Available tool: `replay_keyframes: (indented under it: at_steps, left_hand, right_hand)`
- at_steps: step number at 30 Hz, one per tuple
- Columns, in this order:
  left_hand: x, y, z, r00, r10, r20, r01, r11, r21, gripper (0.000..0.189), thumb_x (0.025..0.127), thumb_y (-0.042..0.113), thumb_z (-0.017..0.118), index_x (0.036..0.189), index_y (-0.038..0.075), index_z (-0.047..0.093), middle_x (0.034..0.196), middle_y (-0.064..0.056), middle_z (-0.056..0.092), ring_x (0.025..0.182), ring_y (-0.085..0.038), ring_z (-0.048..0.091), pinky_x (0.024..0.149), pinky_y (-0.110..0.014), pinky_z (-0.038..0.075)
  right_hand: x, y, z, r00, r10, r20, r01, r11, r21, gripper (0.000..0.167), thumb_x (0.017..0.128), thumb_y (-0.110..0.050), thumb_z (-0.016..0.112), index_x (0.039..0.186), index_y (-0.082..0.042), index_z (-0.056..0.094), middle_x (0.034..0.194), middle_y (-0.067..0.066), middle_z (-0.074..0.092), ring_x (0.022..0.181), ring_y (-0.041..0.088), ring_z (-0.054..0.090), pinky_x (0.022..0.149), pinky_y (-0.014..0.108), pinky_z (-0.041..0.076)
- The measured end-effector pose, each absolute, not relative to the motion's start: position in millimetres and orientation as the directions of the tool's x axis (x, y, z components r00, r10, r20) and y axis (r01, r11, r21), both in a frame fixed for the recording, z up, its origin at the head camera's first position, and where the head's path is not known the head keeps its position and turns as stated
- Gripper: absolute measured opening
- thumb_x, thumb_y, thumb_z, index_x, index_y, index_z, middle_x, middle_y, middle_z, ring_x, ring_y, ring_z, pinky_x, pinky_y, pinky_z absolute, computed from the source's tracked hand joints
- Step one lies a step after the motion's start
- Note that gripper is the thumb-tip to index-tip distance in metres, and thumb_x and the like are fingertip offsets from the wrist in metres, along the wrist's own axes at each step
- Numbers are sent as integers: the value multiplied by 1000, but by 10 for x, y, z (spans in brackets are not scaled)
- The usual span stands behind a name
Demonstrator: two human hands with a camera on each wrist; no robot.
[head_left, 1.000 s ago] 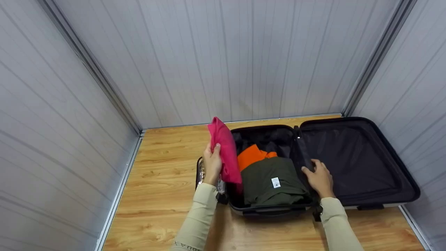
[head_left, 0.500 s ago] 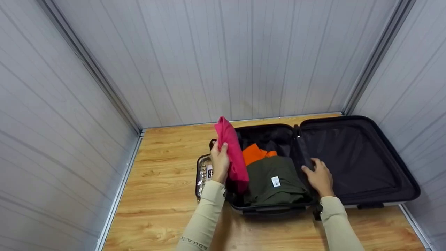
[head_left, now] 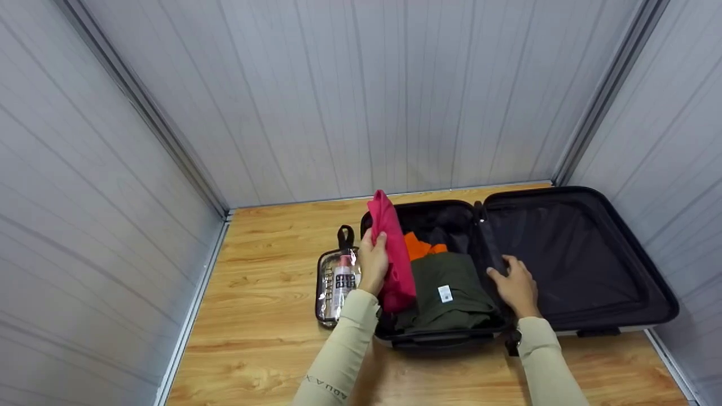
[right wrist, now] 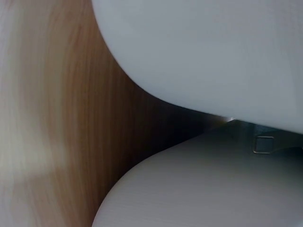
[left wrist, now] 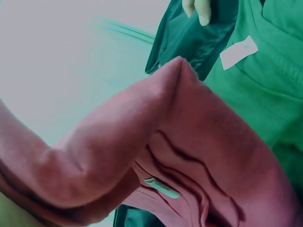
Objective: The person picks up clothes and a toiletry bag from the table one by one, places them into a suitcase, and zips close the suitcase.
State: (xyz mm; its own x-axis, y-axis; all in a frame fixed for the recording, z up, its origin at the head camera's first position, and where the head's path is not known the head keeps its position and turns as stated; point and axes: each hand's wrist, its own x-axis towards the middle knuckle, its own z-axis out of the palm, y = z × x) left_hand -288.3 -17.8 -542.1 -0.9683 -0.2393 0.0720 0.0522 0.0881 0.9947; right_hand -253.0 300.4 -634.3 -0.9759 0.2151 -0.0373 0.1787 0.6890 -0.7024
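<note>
My left hand (head_left: 373, 264) grips a folded bright pink garment (head_left: 398, 256) between thumb and fingers and holds it upright at the left side of an open black-lined suitcase (head_left: 434, 207). In the left wrist view the pink garment (left wrist: 203, 127) fills the middle, folds and a small label showing. Inside the suitcase lie a dark green garment (head_left: 451, 270) with a white tag and an orange garment (head_left: 416, 246) partly beneath it. My right hand (head_left: 518, 287) holds the dark inner edge between the two suitcase halves, thumb on the left of it.
A clear toiletry pouch (head_left: 327, 282) with a black strap and a bottle inside lies on the wooden floor (head_left: 265, 316) left of the suitcase. The suitcase lid (head_left: 581, 259) lies open at right. Pale panelled walls (head_left: 338, 101) stand close on three sides.
My left hand has moved right with the pink garment, farther over the suitcase, uncovering the toiletry pouch. The right hand has stayed in place.
</note>
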Motion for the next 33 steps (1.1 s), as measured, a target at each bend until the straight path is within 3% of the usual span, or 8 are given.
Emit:
replay_keyframes:
  at_steps: [9,18,20,25,27,33]
  left_hand:
    - [-2869,37,-5482,-974,-213,73,31,195,980,13,104,15,55,103,8,66,80,-3,58,76,-14,54,76,-30,47]
    - [-2855,259,-5586,-979,-189,76,20,283,959,16,102,17,56,110,9,68,94,-11,70,90,-22,62,85,-38,51]
    - [-2856,302,-5603,-982,-178,64,10,293,956,16,103,17,55,108,8,67,87,-12,67,90,-25,62,85,-39,51]
    - [-2852,387,-5629,-986,-164,37,-15,302,953,21,104,17,54,116,5,67,105,-15,73,111,-30,67,98,-42,51]
    - [-2852,421,-5639,-987,-157,32,-18,304,953,26,104,16,54,123,4,66,120,-16,72,121,-33,64,104,-44,50]
    - [-2866,530,-5706,-988,-153,3,-51,346,937,37,104,17,53,137,1,60,135,-17,67,131,-34,59,111,-45,47]
  right_hand:
    - [-2509,2991,-6339,-974,223,-30,179,688,-703,67,101,-42,59,154,-5,40,143,29,51,128,48,53,103,64,42]
    - [-2491,2982,-6319,-975,218,-35,177,678,-713,67,102,-41,60,154,-5,40,142,29,51,127,48,53,102,64,42]
    - [-2491,2982,-6321,-975,218,-33,176,679,-713,66,102,-41,59,154,-5,40,142,29,51,127,49,53,102,64,42]
    - [-2512,2979,-6343,-976,218,-4,157,692,-704,65,101,-40,60,153,-3,42,136,28,54,121,47,56,100,63,43]
    - [-2516,2977,-6346,-975,221,5,154,696,-701,64,101,-39,60,152,-3,43,133,28,55,119,46,57,99,62,43]
    - [-2506,2974,-6339,-974,227,-7,165,688,-707,65,101,-40,61,152,-5,43,136,28,54,121,46,56,100,62,43]
